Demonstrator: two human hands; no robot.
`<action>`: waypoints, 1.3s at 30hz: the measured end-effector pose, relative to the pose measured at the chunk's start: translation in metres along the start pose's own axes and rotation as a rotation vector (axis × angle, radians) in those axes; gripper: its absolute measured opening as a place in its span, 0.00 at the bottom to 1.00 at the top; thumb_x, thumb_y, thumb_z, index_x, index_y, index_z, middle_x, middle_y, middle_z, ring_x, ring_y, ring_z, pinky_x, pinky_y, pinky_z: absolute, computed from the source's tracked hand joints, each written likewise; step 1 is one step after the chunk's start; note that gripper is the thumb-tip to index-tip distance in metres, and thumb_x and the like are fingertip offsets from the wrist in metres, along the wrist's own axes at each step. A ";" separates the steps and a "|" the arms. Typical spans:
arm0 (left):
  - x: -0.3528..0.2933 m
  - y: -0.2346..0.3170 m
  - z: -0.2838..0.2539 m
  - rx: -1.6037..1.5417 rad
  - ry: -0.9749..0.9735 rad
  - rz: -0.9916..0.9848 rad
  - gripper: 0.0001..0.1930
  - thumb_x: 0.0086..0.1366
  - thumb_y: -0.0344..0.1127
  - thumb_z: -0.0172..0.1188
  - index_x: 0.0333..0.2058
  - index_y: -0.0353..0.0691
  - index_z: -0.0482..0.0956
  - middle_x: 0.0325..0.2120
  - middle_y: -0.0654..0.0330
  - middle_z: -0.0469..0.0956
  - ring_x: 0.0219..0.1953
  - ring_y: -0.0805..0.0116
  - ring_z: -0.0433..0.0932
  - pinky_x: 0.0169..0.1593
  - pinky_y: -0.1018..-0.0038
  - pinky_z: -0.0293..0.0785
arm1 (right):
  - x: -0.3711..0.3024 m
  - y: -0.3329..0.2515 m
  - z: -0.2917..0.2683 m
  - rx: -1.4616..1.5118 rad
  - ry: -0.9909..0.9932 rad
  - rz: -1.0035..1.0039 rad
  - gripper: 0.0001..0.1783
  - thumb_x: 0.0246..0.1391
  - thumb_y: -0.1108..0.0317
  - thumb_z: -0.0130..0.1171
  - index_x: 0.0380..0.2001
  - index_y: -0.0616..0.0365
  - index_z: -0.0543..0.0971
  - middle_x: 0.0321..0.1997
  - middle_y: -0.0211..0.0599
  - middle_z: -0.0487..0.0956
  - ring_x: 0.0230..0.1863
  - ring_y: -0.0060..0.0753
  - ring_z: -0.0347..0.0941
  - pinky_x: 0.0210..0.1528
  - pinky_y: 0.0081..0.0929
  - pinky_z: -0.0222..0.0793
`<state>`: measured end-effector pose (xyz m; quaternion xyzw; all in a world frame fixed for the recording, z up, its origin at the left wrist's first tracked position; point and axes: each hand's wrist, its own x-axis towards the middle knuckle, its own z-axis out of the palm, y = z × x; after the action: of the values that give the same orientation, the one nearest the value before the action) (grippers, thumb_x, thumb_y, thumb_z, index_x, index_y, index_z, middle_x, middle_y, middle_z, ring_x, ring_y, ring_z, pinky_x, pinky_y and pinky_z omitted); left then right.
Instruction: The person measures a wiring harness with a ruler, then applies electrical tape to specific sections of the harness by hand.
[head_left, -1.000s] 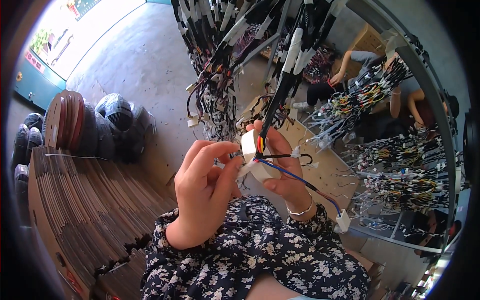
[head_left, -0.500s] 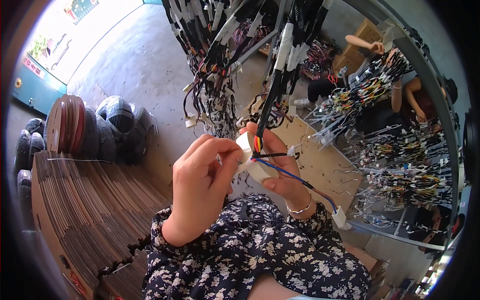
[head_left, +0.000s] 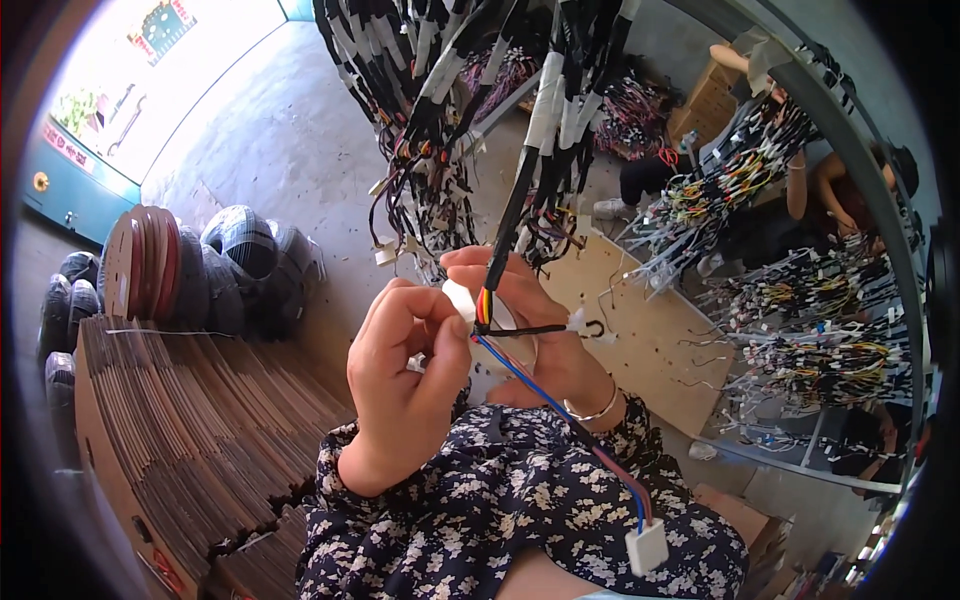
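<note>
We log a cardboard stack (head_left: 205, 430) left of our left hand (head_left: 405, 380), harnesses (head_left: 437, 85) hanging beyond it. One sleeved bundle (head_left: 506, 225) drops between our hands: left thumb and forefinger pinched together (contents hidden), right hand (head_left: 540, 335) curled around a white tape roll (head_left: 460, 297). White connector (head_left: 647, 548) dangles nearer us than the right wrist.

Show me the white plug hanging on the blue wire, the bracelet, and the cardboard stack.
White plug (head_left: 647, 548): head view, on the middle of its body.
Bracelet (head_left: 597, 415): head view, on its band.
Cardboard stack (head_left: 205, 425): head view, on the sheets' edges.
</note>
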<state>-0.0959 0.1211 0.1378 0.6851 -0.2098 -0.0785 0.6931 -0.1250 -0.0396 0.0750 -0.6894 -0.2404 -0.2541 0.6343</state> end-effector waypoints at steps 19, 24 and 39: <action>-0.015 -0.016 -0.002 -0.175 0.130 0.251 0.06 0.61 0.17 0.59 0.37 0.28 0.75 0.33 0.60 0.71 0.28 0.81 0.70 0.31 0.86 0.68 | 0.024 -0.010 -0.007 0.137 -0.154 -0.031 0.28 0.50 0.62 0.68 0.52 0.64 0.76 0.54 0.46 0.77 0.66 0.52 0.65 0.61 0.47 0.66; -0.010 -0.021 -0.004 -0.060 0.104 0.365 0.07 0.60 0.18 0.61 0.37 0.28 0.75 0.33 0.59 0.72 0.26 0.81 0.69 0.28 0.86 0.66 | 0.020 -0.007 0.001 0.204 -0.058 0.016 0.23 0.49 0.67 0.67 0.49 0.61 0.77 0.50 0.47 0.77 0.63 0.49 0.67 0.60 0.45 0.66; -0.001 -0.031 -0.011 0.120 0.109 0.579 0.11 0.53 0.17 0.65 0.36 0.30 0.78 0.29 0.61 0.74 0.22 0.80 0.67 0.23 0.83 0.64 | 0.012 -0.007 0.008 0.350 0.016 0.194 0.17 0.51 0.63 0.69 0.42 0.60 0.82 0.56 0.53 0.74 0.63 0.45 0.66 0.63 0.44 0.60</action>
<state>-0.0871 0.1302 0.1077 0.6397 -0.3634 0.1719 0.6551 -0.1196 -0.0312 0.0876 -0.5864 -0.2082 -0.1514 0.7680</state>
